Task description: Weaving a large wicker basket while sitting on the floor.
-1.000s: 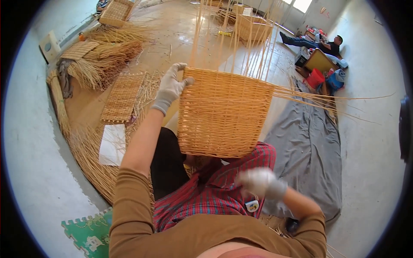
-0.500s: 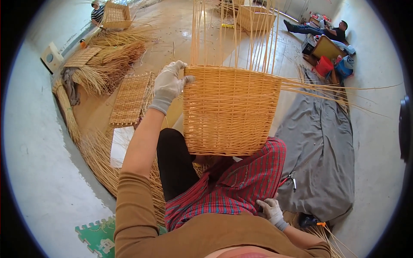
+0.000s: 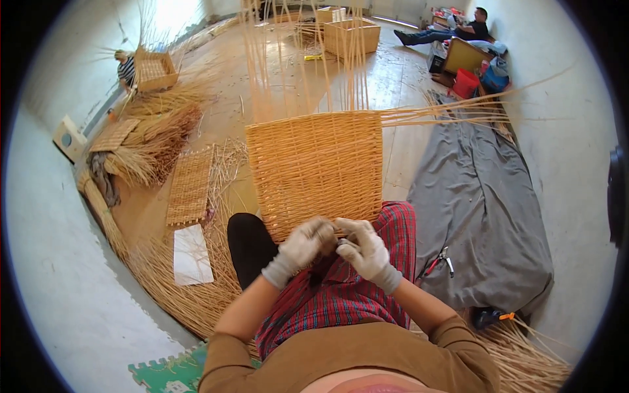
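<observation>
A woven wicker panel [image 3: 318,170] stands tilted in front of my lap, with long loose stakes rising from its top edge and a bunch of strands running off its upper right corner. Both my hands wear pale work gloves and meet at the panel's bottom edge. My left hand [image 3: 306,243] is curled there, its fingers smeared by motion. Beside it, my right hand [image 3: 365,249] has thumb and fingers closed around something small and dark, too little shown to name. The panel's lower edge is partly hidden behind the gloves.
A grey cloth [image 3: 478,216] lies at right with red-handled pruning shears [image 3: 440,261] on it. Wicker bundles [image 3: 157,141], a flat woven panel [image 3: 190,187] and a white sheet [image 3: 192,255] lie at left. Two people sit farther off; wicker boxes [image 3: 352,37] stand at the back.
My left hand has left the panel's upper left corner and come down to its bottom edge. My right hand has risen from beside my hip to join it. The panel appears shifted left.
</observation>
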